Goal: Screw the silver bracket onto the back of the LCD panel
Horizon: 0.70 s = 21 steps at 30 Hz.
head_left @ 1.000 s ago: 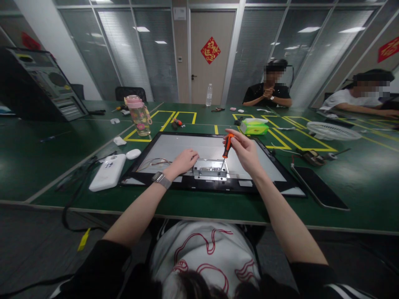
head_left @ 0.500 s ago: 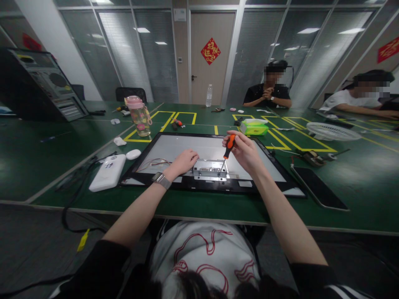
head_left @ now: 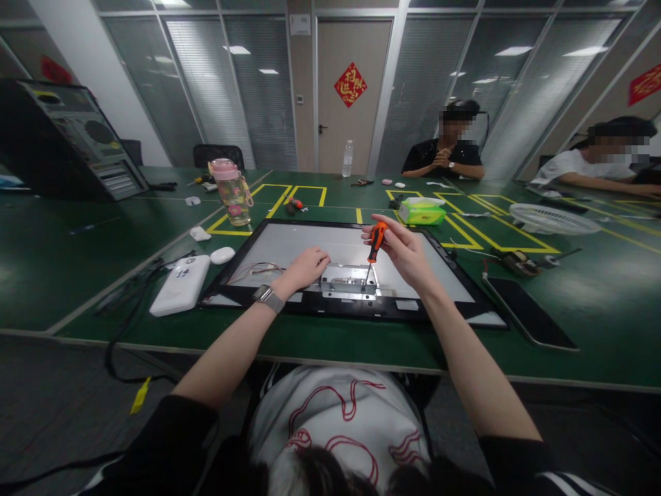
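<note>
My right hand (head_left: 405, 251) holds an orange and black screwdriver (head_left: 379, 240) nearly upright by its handle. Its thin shaft points down to the right part of a silver metal bracket (head_left: 345, 281), though I cannot make out a screw under the tip. At the bracket's left end rests my left hand (head_left: 304, 269), fingers stretched forward and slightly bent, their undersides hidden. Beneath both hands lies a flat display panel (head_left: 320, 238) with a black frame and a pale grey face. Thin wires (head_left: 258, 269) run across it left of my left hand.
Left of the panel are a white power bank (head_left: 180, 286), a small white case (head_left: 222, 255) and a pink-lidded bottle (head_left: 230, 191). On the right lie a phone (head_left: 529, 313), a green tissue pack (head_left: 422, 211) and a white round grille (head_left: 552, 219). Two people sit across the table.
The screwdriver handle has shifted slightly left and stands a little more upright, with my right hand's fingers turned on it. My left hand stays at the bracket.
</note>
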Available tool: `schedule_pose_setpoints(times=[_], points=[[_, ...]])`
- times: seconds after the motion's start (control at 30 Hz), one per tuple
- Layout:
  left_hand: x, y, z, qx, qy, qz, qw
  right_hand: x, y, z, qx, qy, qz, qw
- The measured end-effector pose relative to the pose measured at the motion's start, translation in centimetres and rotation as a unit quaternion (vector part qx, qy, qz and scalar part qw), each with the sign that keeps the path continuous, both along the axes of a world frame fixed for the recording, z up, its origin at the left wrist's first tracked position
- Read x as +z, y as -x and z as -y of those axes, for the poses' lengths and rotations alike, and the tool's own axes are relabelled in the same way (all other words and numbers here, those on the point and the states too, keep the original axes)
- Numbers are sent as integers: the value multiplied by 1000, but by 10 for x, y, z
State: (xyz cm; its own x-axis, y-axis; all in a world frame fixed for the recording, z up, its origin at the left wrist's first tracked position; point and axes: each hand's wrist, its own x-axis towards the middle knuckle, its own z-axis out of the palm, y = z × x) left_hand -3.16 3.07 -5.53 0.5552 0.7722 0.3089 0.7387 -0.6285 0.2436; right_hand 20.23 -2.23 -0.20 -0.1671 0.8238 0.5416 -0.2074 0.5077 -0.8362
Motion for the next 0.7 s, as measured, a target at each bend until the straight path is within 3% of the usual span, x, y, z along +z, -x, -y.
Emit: schedule_pose_setpoints(times=[0.3, 0.47, 0.7], points=[[-2, 0, -2, -1, -13, -2, 1000, -4, -2, -3, -165, -88, 60, 980], [-1, 0, -2, -7, -12, -2, 1000, -5, 0, -4, -140, -72, 54, 986], [0, 0, -1, -5, -7, -2, 1000, -4, 1, -3, -92, -8, -40, 995]])
